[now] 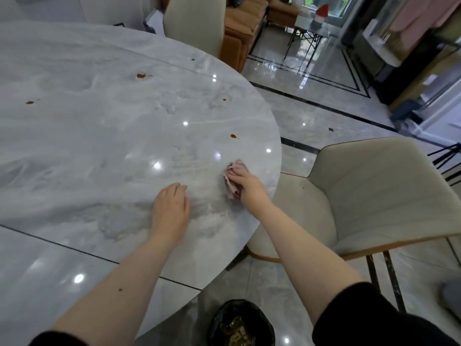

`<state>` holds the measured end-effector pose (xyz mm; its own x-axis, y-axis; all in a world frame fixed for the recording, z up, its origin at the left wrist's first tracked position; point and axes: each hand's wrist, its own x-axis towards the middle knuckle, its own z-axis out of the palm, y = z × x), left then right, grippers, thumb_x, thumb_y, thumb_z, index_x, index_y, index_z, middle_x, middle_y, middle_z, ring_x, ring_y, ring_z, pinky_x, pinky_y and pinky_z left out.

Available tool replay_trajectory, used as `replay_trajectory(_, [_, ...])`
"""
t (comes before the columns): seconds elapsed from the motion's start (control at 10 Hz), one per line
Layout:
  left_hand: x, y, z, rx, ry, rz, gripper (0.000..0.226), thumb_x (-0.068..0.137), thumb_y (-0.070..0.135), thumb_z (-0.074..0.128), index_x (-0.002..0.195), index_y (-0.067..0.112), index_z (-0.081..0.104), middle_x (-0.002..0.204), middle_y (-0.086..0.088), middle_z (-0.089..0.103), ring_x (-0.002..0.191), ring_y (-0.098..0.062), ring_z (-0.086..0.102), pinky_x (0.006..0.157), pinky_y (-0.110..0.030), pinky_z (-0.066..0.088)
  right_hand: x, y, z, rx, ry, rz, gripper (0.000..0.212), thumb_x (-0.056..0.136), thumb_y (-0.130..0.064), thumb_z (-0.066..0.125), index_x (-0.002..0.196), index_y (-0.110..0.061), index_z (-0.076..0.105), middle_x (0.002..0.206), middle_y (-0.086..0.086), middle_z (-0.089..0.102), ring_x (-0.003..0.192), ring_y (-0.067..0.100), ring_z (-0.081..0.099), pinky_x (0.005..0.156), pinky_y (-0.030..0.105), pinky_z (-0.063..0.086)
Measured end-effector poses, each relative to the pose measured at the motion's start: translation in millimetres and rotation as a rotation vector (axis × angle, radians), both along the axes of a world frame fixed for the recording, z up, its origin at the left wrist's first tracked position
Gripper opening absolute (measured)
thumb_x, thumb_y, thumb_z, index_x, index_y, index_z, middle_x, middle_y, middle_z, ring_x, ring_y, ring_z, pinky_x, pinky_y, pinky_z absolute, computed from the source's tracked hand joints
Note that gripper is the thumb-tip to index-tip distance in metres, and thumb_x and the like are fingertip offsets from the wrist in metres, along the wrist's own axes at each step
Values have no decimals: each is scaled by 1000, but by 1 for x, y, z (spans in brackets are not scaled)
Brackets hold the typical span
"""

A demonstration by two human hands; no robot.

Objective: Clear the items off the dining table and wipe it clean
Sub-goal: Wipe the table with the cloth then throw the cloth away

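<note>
Your right hand (245, 182) has its fingers curled over a crumpled pink cloth (233, 179), pressing it onto the marble dining table (99, 146) close to the table's right edge. Part of the cloth bunches out ahead of your fingertips and below your palm. Your left hand (172, 203) lies flat on the tabletop just beside it, fingers straight and together, holding nothing. Both forearms are bare, with dark sleeves pushed up near the elbows.

Beyond your hands, brown stains are scattered on the surface: one (233, 136) a little past the cloth, one (141, 75) farther up the table, one (30, 102) toward the left, and a small speck (224, 99) near the right rim. A cream chair (374, 191) stands just right of the table, another chair (197, 23) at the far side. Below the table edge, by your right sleeve, sits a bin with a black liner (239, 323) holding scraps.
</note>
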<state>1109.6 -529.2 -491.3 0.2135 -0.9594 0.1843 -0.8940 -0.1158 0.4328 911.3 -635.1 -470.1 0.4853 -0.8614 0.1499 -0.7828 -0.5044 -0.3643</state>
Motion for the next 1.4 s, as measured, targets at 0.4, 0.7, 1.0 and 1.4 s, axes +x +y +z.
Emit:
replay_trajectory(0.4, [-97, -14, 36, 44, 34, 116, 36, 93, 11, 44, 128, 3, 50, 129, -14, 53, 117, -31, 48, 97, -39, 38, -41, 14, 35, -152, -102, 156, 46, 89, 14, 39, 131, -2, 51, 147, 14, 38, 136, 17, 31, 101, -6, 7])
replay_trajectory(0.7, [-201, -27, 64, 16, 51, 340, 36, 92, 9, 44, 127, 3, 51, 127, -15, 54, 115, -33, 48, 96, -42, 39, -122, -14, 77, 436, -689, 110, 40, 95, 4, 44, 134, 12, 39, 97, 6, 59, 90, 12, 59, 88, 20, 46])
replay_trajectory(1.0, [-234, -61, 103, -32, 30, 427, 36, 93, 10, 45, 128, 3, 50, 129, -15, 52, 119, -32, 46, 98, -40, 36, -143, -60, 100, 102, -501, 277, 45, 92, 12, 39, 134, 0, 47, 149, 15, 36, 140, 27, 30, 102, -1, 18])
replay_trajectory(1.4, [-280, -132, 98, -10, 56, 631, 37, 93, 12, 44, 130, 5, 48, 132, -13, 50, 120, -30, 46, 99, -38, 37, -167, -136, 103, 578, -594, 380, 45, 94, 0, 48, 138, 1, 40, 122, 15, 53, 95, 14, 60, 74, 19, 53])
